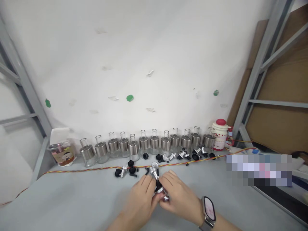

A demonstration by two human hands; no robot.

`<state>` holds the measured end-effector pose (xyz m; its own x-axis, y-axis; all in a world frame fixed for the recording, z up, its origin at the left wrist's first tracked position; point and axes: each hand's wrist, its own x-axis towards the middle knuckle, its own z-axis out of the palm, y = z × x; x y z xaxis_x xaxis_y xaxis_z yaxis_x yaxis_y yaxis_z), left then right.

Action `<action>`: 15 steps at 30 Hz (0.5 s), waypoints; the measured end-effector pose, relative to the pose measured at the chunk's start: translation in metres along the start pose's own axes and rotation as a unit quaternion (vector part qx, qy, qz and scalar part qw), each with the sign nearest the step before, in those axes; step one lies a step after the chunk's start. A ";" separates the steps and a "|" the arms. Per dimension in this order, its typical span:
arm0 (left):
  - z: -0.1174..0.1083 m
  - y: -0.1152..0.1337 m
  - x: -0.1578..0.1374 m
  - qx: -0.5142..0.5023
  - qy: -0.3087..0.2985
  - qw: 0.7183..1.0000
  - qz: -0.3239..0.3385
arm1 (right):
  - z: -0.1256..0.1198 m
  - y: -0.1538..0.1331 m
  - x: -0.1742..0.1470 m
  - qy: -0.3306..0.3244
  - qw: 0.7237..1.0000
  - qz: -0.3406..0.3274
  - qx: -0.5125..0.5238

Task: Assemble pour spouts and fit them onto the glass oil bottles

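My left hand [142, 196] and my right hand [178, 195] meet low in the middle of the view. The fingers of both are closed around a small silver-and-black fitting [159, 190] with a round rim; much of it is hidden by the fingers. Just beyond my fingertips is a silver piece with a round end [154, 166]; whether it touches the held fitting I cannot tell. Left of it lie a small black lever [147, 171], a silver stem piece [123, 170] and black round caps [132, 169].
Several glass bottles with steel bands [133, 148] stand along the wall. More silver and black parts [184, 154] lie before them. A twisted red-yellow wire [96, 169] crosses the table [79, 199]. A cup [63, 155] stands left, a red-topped jar [220, 136] right.
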<state>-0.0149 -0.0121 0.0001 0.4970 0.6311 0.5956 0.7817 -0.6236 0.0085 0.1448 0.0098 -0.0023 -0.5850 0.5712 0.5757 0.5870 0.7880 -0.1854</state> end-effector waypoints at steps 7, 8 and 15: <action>-0.002 0.005 0.000 -0.033 0.014 0.999 0.000 | 0.000 -0.001 -0.001 0.035 0.999 -0.035 -0.017; -0.002 0.005 0.000 -0.040 0.013 0.999 -0.007 | 0.000 -0.001 -0.001 0.039 0.998 -0.036 -0.015; 0.005 -0.002 -0.005 -0.087 0.119 0.989 -0.012 | -0.009 -0.009 0.001 0.063 0.993 0.037 0.089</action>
<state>-0.0167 -0.0117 -0.0068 0.3609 0.5330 0.7653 0.7054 -0.6928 0.1499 0.1434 0.0015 0.0071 -0.4624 0.6052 0.6480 0.5116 0.7790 -0.3625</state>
